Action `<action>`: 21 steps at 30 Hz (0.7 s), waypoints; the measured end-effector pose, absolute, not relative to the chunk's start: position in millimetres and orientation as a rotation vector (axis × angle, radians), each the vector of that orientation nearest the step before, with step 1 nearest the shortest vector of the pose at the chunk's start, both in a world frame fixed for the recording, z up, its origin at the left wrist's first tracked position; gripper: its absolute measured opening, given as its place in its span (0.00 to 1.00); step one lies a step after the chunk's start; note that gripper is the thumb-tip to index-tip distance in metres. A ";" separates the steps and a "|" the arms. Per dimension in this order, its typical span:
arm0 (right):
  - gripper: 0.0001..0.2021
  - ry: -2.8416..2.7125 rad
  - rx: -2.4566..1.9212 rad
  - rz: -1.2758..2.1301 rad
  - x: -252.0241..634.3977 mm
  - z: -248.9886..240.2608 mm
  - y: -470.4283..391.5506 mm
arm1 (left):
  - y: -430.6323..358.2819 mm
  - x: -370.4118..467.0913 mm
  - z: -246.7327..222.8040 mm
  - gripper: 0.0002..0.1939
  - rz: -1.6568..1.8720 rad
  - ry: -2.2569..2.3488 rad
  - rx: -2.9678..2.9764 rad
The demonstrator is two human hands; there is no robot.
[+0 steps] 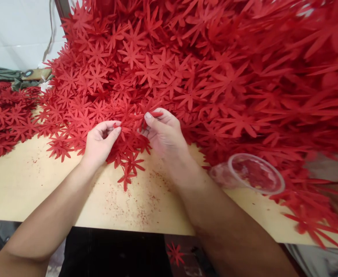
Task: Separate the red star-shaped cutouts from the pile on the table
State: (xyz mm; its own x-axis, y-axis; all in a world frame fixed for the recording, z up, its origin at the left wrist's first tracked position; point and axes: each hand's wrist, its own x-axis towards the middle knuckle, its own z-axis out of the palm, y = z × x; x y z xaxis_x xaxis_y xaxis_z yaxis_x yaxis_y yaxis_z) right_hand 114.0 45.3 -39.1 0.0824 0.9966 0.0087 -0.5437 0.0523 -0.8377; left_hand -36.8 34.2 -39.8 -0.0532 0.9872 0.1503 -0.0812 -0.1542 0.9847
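Observation:
My left hand pinches the edge of a red flower-shaped cutout between thumb and forefinger. To its right, my right hand grips a red petal between thumb and fingers. Whether both hands hold the same cutout is hard to make out against the red behind them. A large heap of red flower cutouts rises right behind both hands. Below them, a few loose cutouts lie on the pale tabletop.
A clear plastic cup lies tipped beside my right forearm. Red crumbs are scattered over the table's front. A smaller pile of cutouts and green cloth are at the left. One cutout lies below the table edge.

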 end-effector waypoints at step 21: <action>0.17 -1.019 -0.807 1.261 108.4 -54.1 48.7 | 30.8 -50.0 -43.5 0.15 1.625 1.317 2.176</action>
